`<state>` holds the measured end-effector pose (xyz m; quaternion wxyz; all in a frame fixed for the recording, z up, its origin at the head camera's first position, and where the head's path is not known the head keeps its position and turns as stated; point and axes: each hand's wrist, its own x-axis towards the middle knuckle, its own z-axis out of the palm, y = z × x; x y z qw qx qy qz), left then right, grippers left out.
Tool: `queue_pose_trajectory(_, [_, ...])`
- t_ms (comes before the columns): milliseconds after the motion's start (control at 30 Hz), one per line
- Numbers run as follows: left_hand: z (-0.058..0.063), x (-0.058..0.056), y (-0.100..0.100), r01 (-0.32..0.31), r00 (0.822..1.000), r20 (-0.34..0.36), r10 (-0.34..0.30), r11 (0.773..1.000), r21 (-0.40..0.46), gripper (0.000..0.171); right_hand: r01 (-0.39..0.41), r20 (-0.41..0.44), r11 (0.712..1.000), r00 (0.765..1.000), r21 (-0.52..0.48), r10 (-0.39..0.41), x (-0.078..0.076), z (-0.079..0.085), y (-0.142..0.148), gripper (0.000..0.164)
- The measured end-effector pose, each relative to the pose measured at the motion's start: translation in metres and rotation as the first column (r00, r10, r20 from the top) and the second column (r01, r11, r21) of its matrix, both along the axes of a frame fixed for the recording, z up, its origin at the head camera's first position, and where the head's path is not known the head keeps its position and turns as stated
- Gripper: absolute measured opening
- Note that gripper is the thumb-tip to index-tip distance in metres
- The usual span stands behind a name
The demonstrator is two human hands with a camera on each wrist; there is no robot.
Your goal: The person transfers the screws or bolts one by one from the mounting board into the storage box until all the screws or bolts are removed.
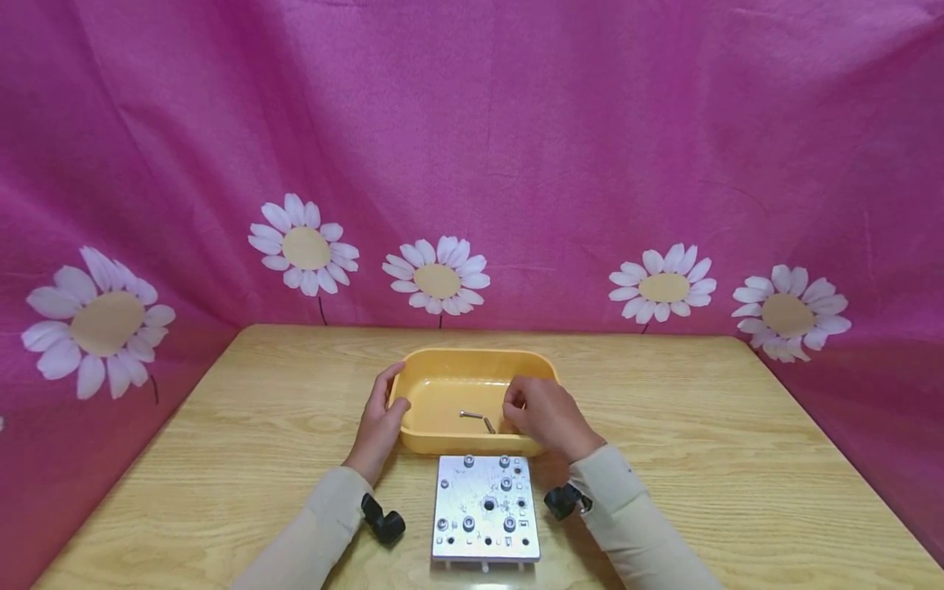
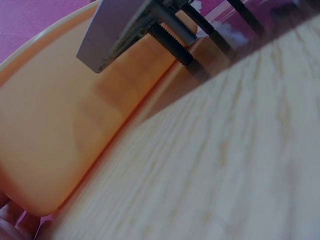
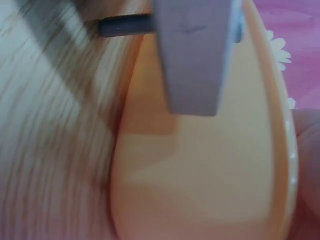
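On our pale wooden table (image 1: 664, 410), a silver square metal plate (image 1: 475, 487) stands before a yellow oblong plastic tray (image 1: 431, 401); two slim metal screws (image 1: 472, 415) lie inside.

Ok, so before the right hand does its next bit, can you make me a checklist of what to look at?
1. Tray held: ok. The left hand grips its left end, thumb over the rim.
2. Right hand in place: ok. Its fingertips are down inside the tray.
3. Screw pinched in the right hand: cannot tell. The curled fingers hide whatever may be there.
4. Tray emptied of screws: not ok. At least two screws lie loose in it.
5. Metal plate close by: ok. It sits just in front of the tray.
6. Open holes in the plate: ok. Several dark holes show on top.
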<state>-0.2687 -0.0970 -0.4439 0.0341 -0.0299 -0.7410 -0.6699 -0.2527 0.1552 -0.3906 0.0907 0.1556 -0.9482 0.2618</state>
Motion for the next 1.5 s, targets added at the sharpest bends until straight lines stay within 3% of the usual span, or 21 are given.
queue_pose_trajectory(300, [-0.002,0.0,-0.001,0.001,1.0,-0.012,-0.001,1.0,0.006,0.057,-0.073,-0.004,0.994,0.997,-0.083,0.073,0.009,0.012,-0.004,0.011])
queue_pose_trajectory(533, [0.001,0.002,0.0,0.006,1.0,0.004,-0.006,1.0,0.005,0.056,-0.129,0.018,0.988,0.991,-0.087,0.131,0.021,0.026,-0.012,0.01])
queue_pose_trajectory(833, [0.026,0.016,0.003,0.016,0.999,0.041,-0.015,1.0,-0.006,0.058,-0.246,0.084,0.969,0.966,-0.009,0.245,0.04,0.045,-0.022,0.008])
queue_pose_trajectory(1000, [0.015,0.009,0.001,0.012,1.0,0.026,-0.012,1.0,0.006,0.057,-0.332,0.154,0.943,0.933,0.015,0.326,0.048,0.051,-0.028,0.007])
queue_pose_trajectory(1167, [0.002,0.002,0.0,-0.001,1.0,-0.003,0.001,1.0,-0.003,0.056,-0.439,0.228,0.898,0.876,0.013,0.425,0.055,0.055,-0.034,0.007])
queue_pose_trajectory(1367, [-0.001,-0.001,0.0,0.003,1.0,-0.021,-0.003,1.0,0.002,0.056,-0.536,0.274,0.84,0.823,0.084,0.498,0.067,0.058,-0.044,0.005])
queue_pose_trajectory(1500, [0.0,0.0,0.0,0.002,1.0,-0.029,-0.002,1.0,0.012,0.057,-0.568,0.292,0.813,0.805,0.128,0.517,0.073,0.057,-0.051,0.006])
